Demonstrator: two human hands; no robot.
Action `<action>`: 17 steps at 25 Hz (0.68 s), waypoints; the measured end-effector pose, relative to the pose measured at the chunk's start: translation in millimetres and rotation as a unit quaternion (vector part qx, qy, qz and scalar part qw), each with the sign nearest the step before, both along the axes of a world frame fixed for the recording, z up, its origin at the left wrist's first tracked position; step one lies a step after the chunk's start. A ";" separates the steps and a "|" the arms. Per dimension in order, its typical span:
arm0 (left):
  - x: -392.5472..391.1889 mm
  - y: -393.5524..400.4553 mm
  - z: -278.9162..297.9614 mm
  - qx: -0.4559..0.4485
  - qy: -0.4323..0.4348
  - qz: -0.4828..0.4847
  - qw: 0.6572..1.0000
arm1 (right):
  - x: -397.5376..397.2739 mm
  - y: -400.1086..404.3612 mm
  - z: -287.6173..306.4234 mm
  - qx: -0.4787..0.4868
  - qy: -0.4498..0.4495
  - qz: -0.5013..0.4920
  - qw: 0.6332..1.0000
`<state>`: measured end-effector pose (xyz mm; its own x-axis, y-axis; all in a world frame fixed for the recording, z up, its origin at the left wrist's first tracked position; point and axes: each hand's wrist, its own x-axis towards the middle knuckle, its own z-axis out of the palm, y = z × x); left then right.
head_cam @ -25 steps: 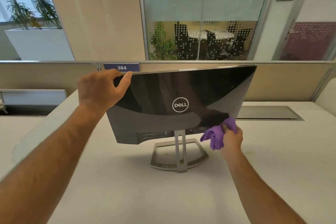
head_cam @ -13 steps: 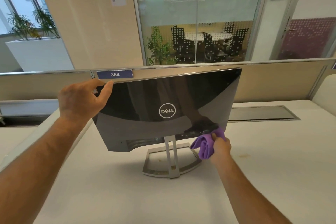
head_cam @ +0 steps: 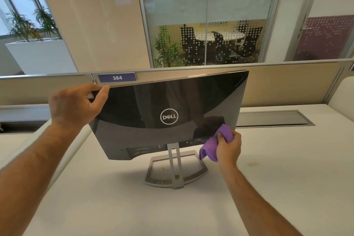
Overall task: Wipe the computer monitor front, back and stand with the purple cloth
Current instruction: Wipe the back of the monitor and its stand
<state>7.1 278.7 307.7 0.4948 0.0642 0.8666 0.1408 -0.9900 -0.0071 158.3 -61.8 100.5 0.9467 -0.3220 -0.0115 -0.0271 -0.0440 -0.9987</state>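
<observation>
The monitor [head_cam: 153, 105] stands on the white desk with its glossy black back facing me, logo in the middle. Its silver stand [head_cam: 175, 166] rests on the desk below it. My left hand [head_cam: 74, 105] grips the monitor's upper left corner, thumb on the back and fingers over the top edge. My right hand [head_cam: 229, 148] holds the bunched purple cloth [head_cam: 214, 145] against the lower right part of the back. The screen side is hidden from me.
The white desk [head_cam: 268, 178] has a grey cable hatch [head_cam: 272, 119] behind the monitor on the right. A beige partition [head_cam: 287, 84] with a blue "384" label [head_cam: 117, 77] runs along the far edge. A small stain [head_cam: 252, 164] marks the desk right of the stand.
My right hand with the cloth has stayed at the lower right of the back, shifting slightly along it. My left hand keeps its grip on the corner. My head has moved a little.
</observation>
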 end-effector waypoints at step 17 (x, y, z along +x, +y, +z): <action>0.1 2.2 -2.1 0.000 -0.005 -0.012 1.000 | 41.8 -42.0 -7.3 0.071 0.076 0.011 0.995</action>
<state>7.2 281.0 305.6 0.4870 0.0533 0.8718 0.1171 -0.9931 -0.0047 200.2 -103.9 93.2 0.9375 -0.2859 -0.1982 -0.1783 0.0946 -0.9794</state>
